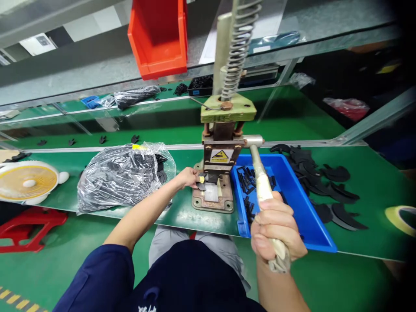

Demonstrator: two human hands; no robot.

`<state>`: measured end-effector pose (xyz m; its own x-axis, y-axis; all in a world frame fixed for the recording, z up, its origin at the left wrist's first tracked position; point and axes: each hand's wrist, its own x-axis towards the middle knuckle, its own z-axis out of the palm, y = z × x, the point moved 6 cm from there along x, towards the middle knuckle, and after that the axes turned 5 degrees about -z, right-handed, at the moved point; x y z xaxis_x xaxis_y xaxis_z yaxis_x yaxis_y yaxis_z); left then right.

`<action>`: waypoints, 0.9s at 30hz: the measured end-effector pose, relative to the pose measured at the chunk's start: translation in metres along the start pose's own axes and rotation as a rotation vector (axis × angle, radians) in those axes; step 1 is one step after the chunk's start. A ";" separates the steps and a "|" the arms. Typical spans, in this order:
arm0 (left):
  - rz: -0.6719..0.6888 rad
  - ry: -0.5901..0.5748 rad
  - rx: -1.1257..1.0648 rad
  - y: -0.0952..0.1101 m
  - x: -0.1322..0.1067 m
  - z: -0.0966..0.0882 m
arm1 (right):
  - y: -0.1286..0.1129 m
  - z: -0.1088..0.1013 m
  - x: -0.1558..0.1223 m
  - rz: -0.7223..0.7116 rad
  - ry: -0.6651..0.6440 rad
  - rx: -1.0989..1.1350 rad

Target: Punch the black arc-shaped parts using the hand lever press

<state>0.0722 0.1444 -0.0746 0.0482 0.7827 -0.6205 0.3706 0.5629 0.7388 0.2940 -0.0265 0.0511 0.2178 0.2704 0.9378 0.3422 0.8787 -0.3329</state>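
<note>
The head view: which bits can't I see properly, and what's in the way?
All in the head view:
Small dark flat piece: partly hidden by the left hand.
Pale wrapped lever: grip partly covered by the right hand.
Coiled metal spring: top cut off by the upper edge.
Pale yellow tape roll: cut off by the right edge.
White label with yellow triangle: writing too small.

Your shirt (pixel 191 277) is navy, your trousers (pixel 165 242) pale grey. Your press (pixel 224 131) has a light-green top (pixel 232 113) and cream handle (pixel 263 184); the tray (pixel 310 221) is blue, the bin (pixel 162 70) red, the floor tape (pixel 17 301) striped yellow and dark.
</note>
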 end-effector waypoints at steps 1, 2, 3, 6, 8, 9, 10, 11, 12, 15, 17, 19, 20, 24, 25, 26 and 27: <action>0.021 0.005 -0.012 -0.001 0.000 -0.002 | 0.001 -0.001 0.000 -0.012 0.006 0.005; 0.045 0.020 -0.020 -0.003 0.000 -0.006 | 0.001 -0.001 0.000 -0.028 0.017 0.015; 0.069 0.044 -0.023 -0.005 0.000 -0.012 | 0.002 -0.001 -0.001 -0.043 0.026 0.025; 0.137 0.190 0.092 -0.014 -0.002 -0.049 | 0.005 0.001 -0.001 -0.069 0.064 0.033; 0.166 0.357 0.324 -0.021 -0.009 -0.085 | 0.006 0.001 0.000 -0.087 0.133 0.025; 0.170 0.449 0.476 -0.024 -0.013 -0.103 | 0.006 0.001 0.000 -0.092 0.170 0.019; 0.166 0.532 0.626 -0.026 -0.018 -0.119 | 0.006 0.002 0.000 -0.101 0.205 0.015; 0.154 0.584 0.763 -0.030 -0.022 -0.131 | 0.006 0.003 0.001 -0.104 0.227 0.008; 0.139 0.609 0.878 -0.033 -0.025 -0.140 | 0.006 0.004 0.001 -0.101 0.234 0.000; 0.085 0.588 1.098 -0.042 -0.027 -0.147 | 0.005 0.006 0.002 -0.098 0.245 -0.010; 0.073 0.580 1.163 -0.044 -0.027 -0.139 | 0.005 0.007 0.001 -0.078 0.246 -0.018; 0.114 0.563 1.204 -0.042 -0.026 -0.125 | 0.005 0.005 -0.001 -0.065 0.256 -0.021; 0.155 0.542 1.219 -0.040 -0.025 -0.116 | 0.006 0.005 -0.001 -0.061 0.256 -0.020; 0.362 0.381 1.229 -0.036 -0.024 -0.086 | 0.006 0.004 -0.003 -0.079 0.223 -0.018; 0.396 0.342 1.219 -0.035 -0.024 -0.082 | 0.006 0.004 -0.003 -0.083 0.219 -0.019; 0.413 0.311 1.210 -0.034 -0.023 -0.080 | 0.006 0.004 -0.003 -0.089 0.215 -0.019; 0.414 0.291 1.204 -0.034 -0.023 -0.078 | 0.006 0.003 -0.003 -0.089 0.215 -0.021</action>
<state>-0.0140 0.1286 -0.0646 0.2133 0.9533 -0.2138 0.9767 -0.2032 0.0687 0.2928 -0.0213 0.0466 0.3754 0.1003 0.9214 0.3874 0.8861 -0.2543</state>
